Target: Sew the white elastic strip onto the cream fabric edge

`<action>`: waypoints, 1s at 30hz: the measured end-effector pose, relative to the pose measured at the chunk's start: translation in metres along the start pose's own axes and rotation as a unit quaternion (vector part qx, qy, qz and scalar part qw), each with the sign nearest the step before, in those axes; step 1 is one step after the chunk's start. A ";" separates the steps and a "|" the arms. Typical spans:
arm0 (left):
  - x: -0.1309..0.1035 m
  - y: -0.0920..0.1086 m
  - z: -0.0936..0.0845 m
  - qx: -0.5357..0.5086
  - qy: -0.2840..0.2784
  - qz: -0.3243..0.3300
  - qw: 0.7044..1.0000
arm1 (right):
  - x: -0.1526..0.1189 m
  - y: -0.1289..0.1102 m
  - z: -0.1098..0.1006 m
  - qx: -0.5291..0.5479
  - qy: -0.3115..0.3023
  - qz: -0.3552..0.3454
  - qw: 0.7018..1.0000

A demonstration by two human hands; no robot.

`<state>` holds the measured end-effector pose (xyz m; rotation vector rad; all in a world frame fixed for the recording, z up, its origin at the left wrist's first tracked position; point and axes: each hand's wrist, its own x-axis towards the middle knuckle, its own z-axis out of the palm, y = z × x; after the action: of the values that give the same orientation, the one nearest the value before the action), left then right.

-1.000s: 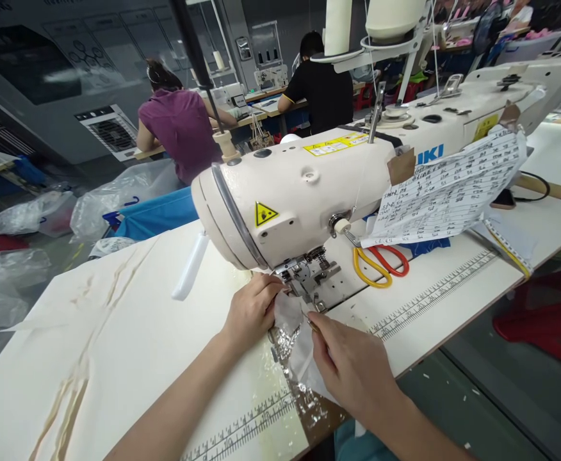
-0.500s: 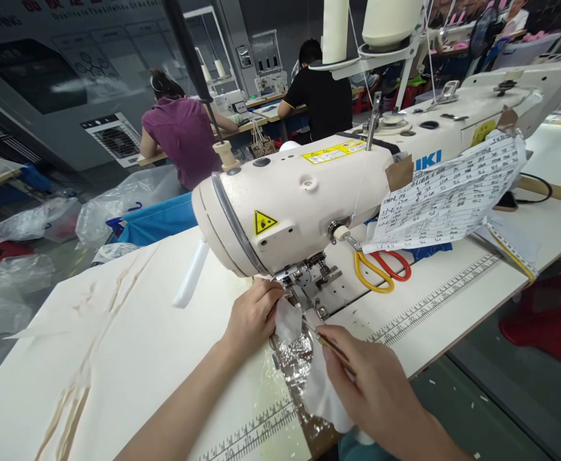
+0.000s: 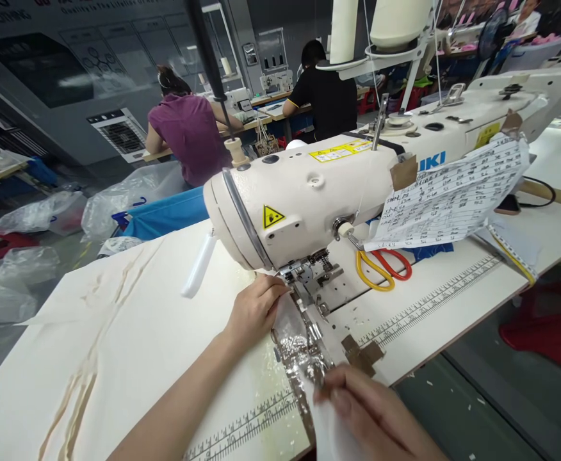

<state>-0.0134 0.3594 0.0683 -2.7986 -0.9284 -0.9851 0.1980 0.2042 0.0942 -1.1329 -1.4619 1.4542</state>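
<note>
A strip of white fabric [image 3: 329, 419] runs from under the head of a white sewing machine [image 3: 304, 198] towards me, over a shiny taped patch [image 3: 292, 355] of the table. My left hand [image 3: 256, 307] is closed on the fabric's far end, its fingertips beside the presser foot area. Lower down, my right hand [image 3: 371, 410] pinches the fabric's near part between thumb and fingers. Whether the slim brass-coloured tool from before is still in that hand is hidden.
Yellow-and-red-handled scissors [image 3: 376, 270] lie right of the needle area. A handwritten sheet [image 3: 448, 198] hangs from the machine. Thread cones [image 3: 398, 25] stand above. Printed rulers [image 3: 424, 304] mark the white table [image 3: 136, 358]. Two people sit working beyond.
My right hand has moved down towards me, and the fabric now lies straighter, stretched between the hands. The slim tool no longer shows. My left hand stays by the presser foot.
</note>
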 end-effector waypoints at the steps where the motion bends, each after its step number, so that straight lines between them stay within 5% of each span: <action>1: 0.000 0.000 0.000 0.002 -0.001 0.006 1.000 | 0.008 0.002 -0.001 -0.085 0.053 -0.044 0.994; 5: 0.000 -0.001 0.000 0.000 -0.001 0.022 1.000 | 0.041 0.013 -0.004 -0.385 0.214 -0.165 0.883; 8: -0.001 -0.002 0.001 -0.013 -0.001 0.014 1.000 | 0.055 0.018 -0.002 -0.487 0.249 -0.186 0.816; 30: 0.000 -0.002 0.003 -0.035 -0.005 -0.040 0.999 | 0.066 0.022 0.003 -0.501 0.218 -0.195 0.815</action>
<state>-0.0130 0.3614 0.0651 -2.8456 -1.0353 -1.0345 0.1767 0.2644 0.0682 -1.4859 -1.9802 0.0144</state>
